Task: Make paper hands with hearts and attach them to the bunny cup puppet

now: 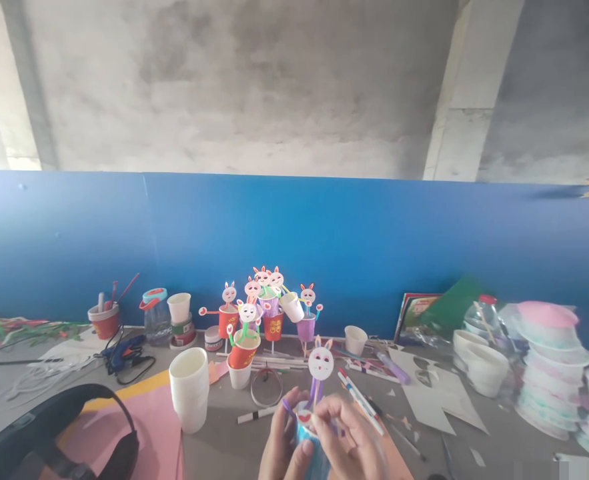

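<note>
My left hand (283, 440) is wrapped round a blue cup (306, 435), low at the front of the table. A purple stem (314, 392) rises from that cup, topped by a round white rabbit face (321, 363) with upright ears. One purple pipe cleaner (288, 407) sticks out beside my left fingers. My right hand (348, 433) is closed in a pinch at the edge of a small white paper disc (304, 416) with a red mark, just over the cup's rim. The right fingertips partly hide the disc and the cup.
Several finished rabbit cups (244, 340) stand behind my hands. Stacked white cups (189, 387) are at left, near a black headband-like object (124, 427) and pink paper (149, 427). Markers (359, 397), cut white paper (434, 393) and tall stacked bowls (549, 373) lie rightward. A blue panel (324, 233) borders the table.
</note>
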The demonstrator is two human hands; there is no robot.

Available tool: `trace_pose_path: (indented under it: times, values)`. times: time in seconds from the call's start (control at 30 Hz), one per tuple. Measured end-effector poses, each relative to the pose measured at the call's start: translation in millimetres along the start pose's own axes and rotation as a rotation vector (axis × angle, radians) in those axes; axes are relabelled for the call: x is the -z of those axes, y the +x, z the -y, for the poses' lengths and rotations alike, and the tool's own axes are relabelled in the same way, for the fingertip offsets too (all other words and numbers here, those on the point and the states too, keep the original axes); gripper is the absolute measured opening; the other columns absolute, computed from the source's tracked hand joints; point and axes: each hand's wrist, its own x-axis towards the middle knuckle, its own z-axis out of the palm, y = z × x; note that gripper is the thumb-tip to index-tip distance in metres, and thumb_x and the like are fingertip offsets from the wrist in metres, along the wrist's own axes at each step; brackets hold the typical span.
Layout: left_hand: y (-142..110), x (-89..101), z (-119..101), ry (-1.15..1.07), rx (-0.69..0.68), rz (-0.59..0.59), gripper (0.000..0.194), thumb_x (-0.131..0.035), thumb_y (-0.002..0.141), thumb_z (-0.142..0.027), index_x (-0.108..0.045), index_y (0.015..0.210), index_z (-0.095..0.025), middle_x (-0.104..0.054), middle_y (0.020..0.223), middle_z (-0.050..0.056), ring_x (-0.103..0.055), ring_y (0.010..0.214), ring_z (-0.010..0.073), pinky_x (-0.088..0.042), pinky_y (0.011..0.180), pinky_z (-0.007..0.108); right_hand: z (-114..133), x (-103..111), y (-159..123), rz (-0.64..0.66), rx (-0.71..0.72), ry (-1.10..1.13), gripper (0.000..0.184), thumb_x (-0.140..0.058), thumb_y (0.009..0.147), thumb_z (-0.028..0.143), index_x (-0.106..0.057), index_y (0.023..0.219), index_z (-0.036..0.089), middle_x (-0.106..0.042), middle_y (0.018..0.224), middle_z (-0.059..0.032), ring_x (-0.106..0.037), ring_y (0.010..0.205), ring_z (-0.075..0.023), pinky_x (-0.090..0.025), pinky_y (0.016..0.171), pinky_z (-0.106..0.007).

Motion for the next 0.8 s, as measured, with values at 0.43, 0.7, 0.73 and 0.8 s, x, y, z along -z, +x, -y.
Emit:
trace_pose_path:
  times: [0.43,0.7,0.73,0.8]
  values:
    - [-7,2.6,2,0.104,0.042,0.021,0.072,-0.063,0.090,-0.053,-0.040,0.151,-0.022,-0.040,0.159,0.015,-0.041,0.143,0.0374,-0.039,0.115,0.046,0,0,14,0.121,0.273,-0.353,0.020,-0.048,0.100,0.031,-0.058,0.084,0.025,-0.065,0.077,-0.0010,-0.060,0.065,-0.0169,-0.048,0.059,-0.024]
    - [-10,2.3,2,0.127,0.033,0.031,0.069,-0.066,0.089,-0.049,-0.045,0.149,-0.022,-0.047,0.155,0.016,-0.044,0.140,0.0393,-0.040,0.114,0.048,0,-1,11,0.114,0.261,-0.347,0.021,-0.048,0.100,0.033,-0.059,0.084,0.025,-0.066,0.079,-0.0018,-0.062,0.067,-0.0180,-0.050,0.061,-0.025]
    - [-10,2.3,2,0.128,0.028,0.032,0.069,-0.066,0.089,-0.049,-0.045,0.149,-0.023,-0.047,0.155,0.016,-0.044,0.141,0.0395,-0.039,0.114,0.048,0,-1,11,0.111,0.258,-0.345,0.020,-0.049,0.100,0.033,-0.059,0.084,0.025,-0.066,0.079,-0.0020,-0.063,0.067,-0.0181,-0.050,0.061,-0.025]
    - [-10,2.0,1,0.119,0.028,0.034,0.069,-0.067,0.089,-0.048,-0.046,0.149,-0.022,-0.047,0.155,0.016,-0.042,0.141,0.0399,-0.038,0.114,0.048,-3,-3,11,0.099,0.255,-0.346,0.021,-0.049,0.100,0.032,-0.060,0.084,0.025,-0.067,0.079,-0.0025,-0.063,0.068,-0.0183,-0.051,0.060,-0.025]
